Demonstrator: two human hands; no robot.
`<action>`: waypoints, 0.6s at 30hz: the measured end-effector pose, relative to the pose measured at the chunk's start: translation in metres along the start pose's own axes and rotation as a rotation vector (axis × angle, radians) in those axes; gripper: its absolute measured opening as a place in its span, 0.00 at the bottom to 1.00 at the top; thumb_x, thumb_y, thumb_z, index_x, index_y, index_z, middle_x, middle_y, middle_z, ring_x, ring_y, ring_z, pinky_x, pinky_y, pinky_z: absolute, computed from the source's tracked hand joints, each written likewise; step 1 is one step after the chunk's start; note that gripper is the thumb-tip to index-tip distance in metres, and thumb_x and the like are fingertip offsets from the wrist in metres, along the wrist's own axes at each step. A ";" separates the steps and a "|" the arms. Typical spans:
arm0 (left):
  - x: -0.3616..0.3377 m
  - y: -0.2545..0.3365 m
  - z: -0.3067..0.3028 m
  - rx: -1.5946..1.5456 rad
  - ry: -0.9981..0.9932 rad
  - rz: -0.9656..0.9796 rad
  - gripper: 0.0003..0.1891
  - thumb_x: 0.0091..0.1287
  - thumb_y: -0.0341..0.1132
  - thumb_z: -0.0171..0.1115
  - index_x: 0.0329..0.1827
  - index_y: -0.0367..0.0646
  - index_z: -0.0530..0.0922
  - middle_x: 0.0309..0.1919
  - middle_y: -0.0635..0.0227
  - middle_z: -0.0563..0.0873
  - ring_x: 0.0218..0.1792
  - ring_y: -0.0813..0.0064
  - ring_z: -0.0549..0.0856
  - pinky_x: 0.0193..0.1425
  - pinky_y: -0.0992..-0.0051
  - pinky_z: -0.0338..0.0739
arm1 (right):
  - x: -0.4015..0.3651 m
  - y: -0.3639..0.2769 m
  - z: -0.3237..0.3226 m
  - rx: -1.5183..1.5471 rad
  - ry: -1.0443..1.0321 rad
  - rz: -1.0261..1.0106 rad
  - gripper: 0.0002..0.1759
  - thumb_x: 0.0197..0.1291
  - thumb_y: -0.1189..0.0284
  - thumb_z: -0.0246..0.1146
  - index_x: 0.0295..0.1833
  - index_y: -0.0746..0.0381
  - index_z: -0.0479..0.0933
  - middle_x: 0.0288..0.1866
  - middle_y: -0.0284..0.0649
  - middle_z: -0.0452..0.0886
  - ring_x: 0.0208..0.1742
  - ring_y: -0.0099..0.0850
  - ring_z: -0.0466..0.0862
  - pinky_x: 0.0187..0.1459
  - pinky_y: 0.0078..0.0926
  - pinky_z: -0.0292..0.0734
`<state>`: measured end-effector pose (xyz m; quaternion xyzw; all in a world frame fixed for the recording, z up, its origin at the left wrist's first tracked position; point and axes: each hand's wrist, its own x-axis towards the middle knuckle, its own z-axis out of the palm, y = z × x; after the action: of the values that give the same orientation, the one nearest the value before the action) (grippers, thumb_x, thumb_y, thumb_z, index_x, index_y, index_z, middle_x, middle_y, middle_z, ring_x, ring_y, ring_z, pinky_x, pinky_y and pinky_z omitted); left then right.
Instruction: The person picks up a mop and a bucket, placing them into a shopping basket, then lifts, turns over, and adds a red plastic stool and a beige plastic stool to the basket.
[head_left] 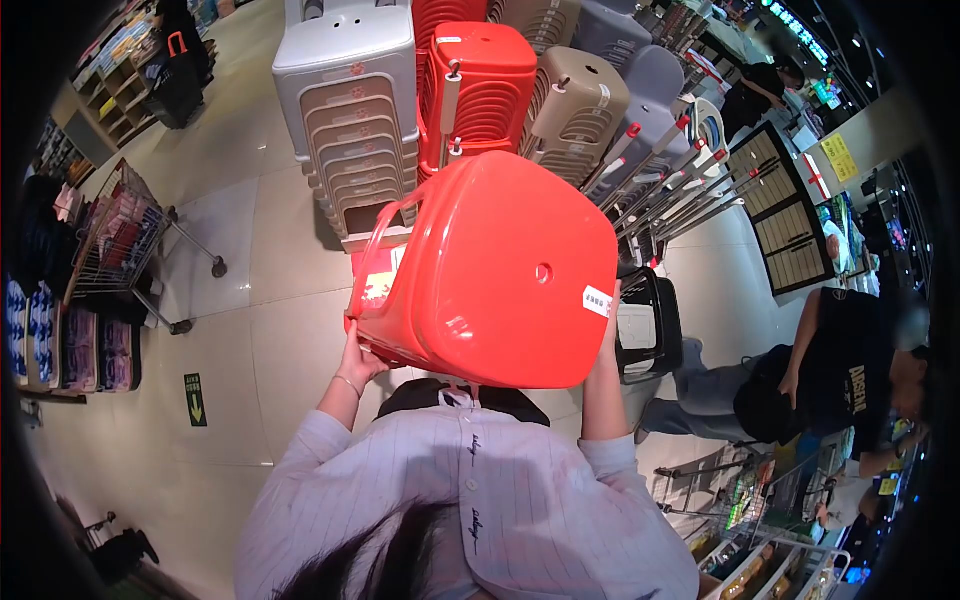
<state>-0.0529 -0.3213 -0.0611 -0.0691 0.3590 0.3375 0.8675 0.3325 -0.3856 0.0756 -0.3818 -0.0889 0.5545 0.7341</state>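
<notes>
A red plastic stool [500, 270] with a small centre hole and a white label is held up before my body, its seat facing me. My left hand [358, 362] grips its lower left edge, fingers partly tucked under. At the stool's right side is my right hand [608, 335], pressed against the edge and mostly hidden behind it. Just beyond stand a stack of red stools [485, 75], a stack of grey-white stools [345, 60] and a stack of beige stools [588, 95].
A wire shopping cart [120, 240] stands at the left. On the right are a person in dark clothes [850, 370], a black basket [650, 325], metal poles [665, 190] and a slatted cabinet [783, 215]. Another cart [770, 500] is at the lower right.
</notes>
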 end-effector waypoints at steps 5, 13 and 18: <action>0.037 -0.001 -0.010 -0.024 0.085 -0.158 0.40 0.58 0.63 0.50 0.66 0.44 0.55 0.64 0.50 0.61 0.62 0.45 0.63 0.63 0.39 0.50 | -0.008 -0.007 0.009 -0.176 0.134 -0.171 0.20 0.66 0.57 0.45 0.54 0.61 0.65 0.46 0.38 0.75 0.44 0.27 0.79 0.42 0.25 0.78; 0.053 -0.002 0.038 -0.256 -0.380 -0.151 0.33 0.65 0.57 0.40 0.64 0.39 0.58 0.62 0.52 0.65 0.58 0.51 0.70 0.55 0.45 0.68 | -0.027 -0.044 0.058 -0.216 0.131 -0.307 0.16 0.67 0.61 0.44 0.50 0.62 0.65 0.41 0.37 0.75 0.40 0.22 0.79 0.39 0.20 0.77; 0.048 -0.001 0.132 0.010 -0.350 -0.187 0.33 0.66 0.56 0.39 0.64 0.39 0.59 0.61 0.52 0.65 0.57 0.53 0.71 0.55 0.47 0.69 | -0.023 -0.090 0.084 -0.179 0.075 -0.368 0.14 0.67 0.64 0.46 0.50 0.63 0.65 0.39 0.35 0.75 0.38 0.20 0.79 0.39 0.18 0.76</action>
<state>0.0484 -0.2479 0.0032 -0.0381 0.1962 0.2606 0.9445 0.3447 -0.3755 0.1993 -0.4432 -0.1786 0.3863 0.7889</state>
